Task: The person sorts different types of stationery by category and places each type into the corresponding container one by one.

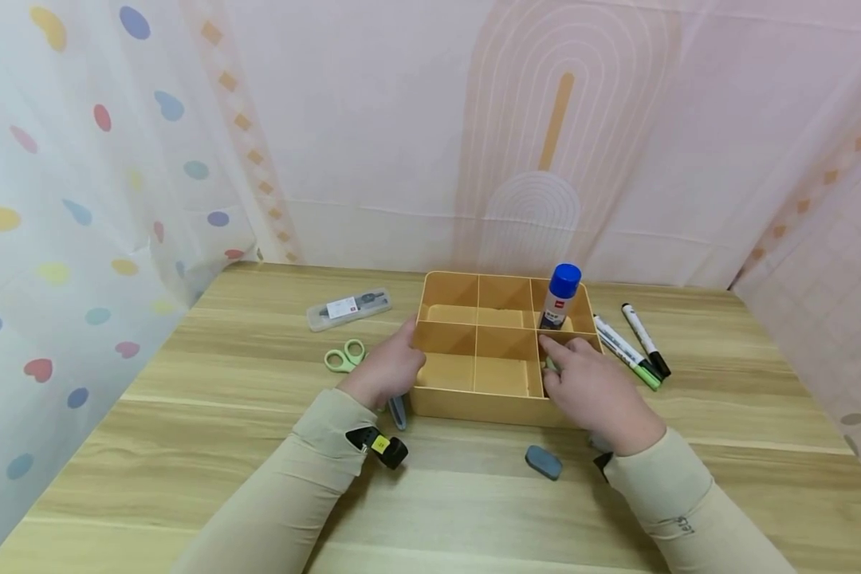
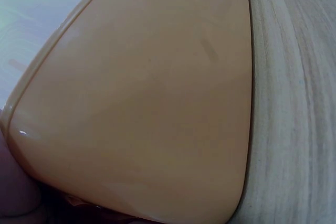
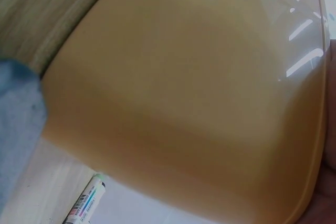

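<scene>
A yellow divider tray [image 1: 473, 405] with several compartments stands in the middle of the wooden table. My left hand [image 1: 387, 368] grips its left wall, thumb on the rim. My right hand [image 1: 590, 387] lies over the right front compartment with fingers curled around the tray's right front corner. A bit of green shows under its thumb; I cannot tell what it is. A glue stick with a blue cap [image 1: 561, 296] stands upright in the back right compartment. Both wrist views are filled by the tray's outer wall [image 2: 147, 103] [image 3: 199, 87].
Green-handled scissors [image 1: 344, 356] lie left of the tray, partly under my left hand. A clear case [image 1: 348, 308] sits behind them. Two markers [image 1: 626, 351] [image 1: 646, 340] lie to the tray's right, one seen as marker [image 3: 84, 203]. A grey-blue eraser [image 1: 543, 461] [image 3: 16, 124] rests in front.
</scene>
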`<state>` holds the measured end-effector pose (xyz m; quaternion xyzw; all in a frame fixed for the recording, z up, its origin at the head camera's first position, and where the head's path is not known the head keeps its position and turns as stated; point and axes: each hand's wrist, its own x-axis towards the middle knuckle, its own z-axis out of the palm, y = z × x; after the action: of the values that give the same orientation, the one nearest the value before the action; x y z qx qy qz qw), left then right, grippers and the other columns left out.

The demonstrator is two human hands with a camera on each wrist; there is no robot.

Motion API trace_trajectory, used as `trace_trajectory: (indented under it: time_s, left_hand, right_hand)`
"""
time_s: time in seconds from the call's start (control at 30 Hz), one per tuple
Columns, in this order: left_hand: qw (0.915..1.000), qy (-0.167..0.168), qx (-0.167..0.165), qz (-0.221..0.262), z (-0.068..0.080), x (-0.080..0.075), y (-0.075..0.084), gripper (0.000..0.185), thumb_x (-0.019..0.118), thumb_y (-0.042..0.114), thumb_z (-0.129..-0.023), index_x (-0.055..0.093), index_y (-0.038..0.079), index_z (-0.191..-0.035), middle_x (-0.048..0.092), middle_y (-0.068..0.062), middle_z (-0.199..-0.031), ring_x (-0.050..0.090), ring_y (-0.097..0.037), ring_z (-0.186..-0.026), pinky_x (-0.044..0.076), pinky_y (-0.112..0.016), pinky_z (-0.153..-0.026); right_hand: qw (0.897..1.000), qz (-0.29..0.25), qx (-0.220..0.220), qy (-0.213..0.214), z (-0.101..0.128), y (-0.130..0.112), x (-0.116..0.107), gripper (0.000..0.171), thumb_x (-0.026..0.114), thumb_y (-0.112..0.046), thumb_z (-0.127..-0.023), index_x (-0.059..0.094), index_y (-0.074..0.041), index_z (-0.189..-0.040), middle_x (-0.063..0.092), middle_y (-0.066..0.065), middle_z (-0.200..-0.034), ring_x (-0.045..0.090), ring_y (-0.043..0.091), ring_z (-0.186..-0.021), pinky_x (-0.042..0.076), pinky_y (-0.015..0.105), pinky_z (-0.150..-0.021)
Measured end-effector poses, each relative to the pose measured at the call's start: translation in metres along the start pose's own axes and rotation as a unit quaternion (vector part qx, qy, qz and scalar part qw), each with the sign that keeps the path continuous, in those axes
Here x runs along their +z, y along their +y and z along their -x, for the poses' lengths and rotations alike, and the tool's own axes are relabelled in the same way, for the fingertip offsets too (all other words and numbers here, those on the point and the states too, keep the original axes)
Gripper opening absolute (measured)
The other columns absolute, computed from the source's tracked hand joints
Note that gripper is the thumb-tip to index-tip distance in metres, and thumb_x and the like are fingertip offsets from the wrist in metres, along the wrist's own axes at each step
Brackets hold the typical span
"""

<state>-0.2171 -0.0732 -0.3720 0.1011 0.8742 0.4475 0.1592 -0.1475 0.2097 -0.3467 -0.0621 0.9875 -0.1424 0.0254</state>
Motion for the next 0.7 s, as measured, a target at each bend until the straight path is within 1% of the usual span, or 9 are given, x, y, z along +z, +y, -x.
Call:
trace_trajectory:
  time_s: [0.2,0.43,0.53,0.7]
  left_hand:
    - [1.0000,0.000,-0.001,0.003,0.0003,0.0000,0.0002,0.070,0.038,0.007,-0.103,0.019,0.018,-0.169,0.043,-0.017,-0.164,0.045,-0.039,-0.147,0.030,-0.063,-0.124]
    - [0.9999,-0.001,-0.003,0.011,-0.0002,0.0003,-0.0005,0.069,0.038,0.006,-0.103,0.020,0.018,-0.169,0.043,-0.017,-0.165,0.043,-0.040,-0.148,0.030,-0.065,-0.124]
    - [0.9999,-0.001,-0.003,0.012,-0.0002,0.0004,-0.0005,0.069,0.038,0.006,-0.103,0.020,0.018,-0.169,0.043,-0.018,-0.165,0.043,-0.040,-0.148,0.030,-0.065,-0.123]
    - [1.0000,-0.002,-0.005,0.008,-0.0005,0.0007,0.0000,0.069,0.038,0.007,-0.104,0.020,0.019,-0.169,0.043,-0.017,-0.165,0.045,-0.040,-0.147,0.031,-0.065,-0.123]
  right_hand:
    - [1.000,0.013,-0.015,0.007,0.0000,-0.0003,0.0005,0.050,0.052,-0.024,-0.105,0.057,-0.006,-0.151,0.067,0.018,-0.116,0.049,0.020,-0.076,0.040,0.030,-0.057]
    - [1.000,0.020,-0.017,0.006,-0.0009,-0.0003,0.0014,0.050,0.052,-0.024,-0.105,0.058,-0.006,-0.150,0.067,0.019,-0.117,0.051,0.020,-0.079,0.040,0.031,-0.059]
    - [0.999,0.025,-0.020,0.008,-0.0008,-0.0008,0.0012,0.049,0.052,-0.024,-0.104,0.059,-0.005,-0.149,0.067,0.020,-0.122,0.056,0.022,-0.086,0.046,0.034,-0.064]
    - [0.999,0.033,-0.028,0.017,0.0004,-0.0014,0.0015,0.046,0.051,-0.021,-0.104,0.063,-0.003,-0.145,0.067,0.022,-0.131,0.063,0.027,-0.102,0.056,0.043,-0.076]
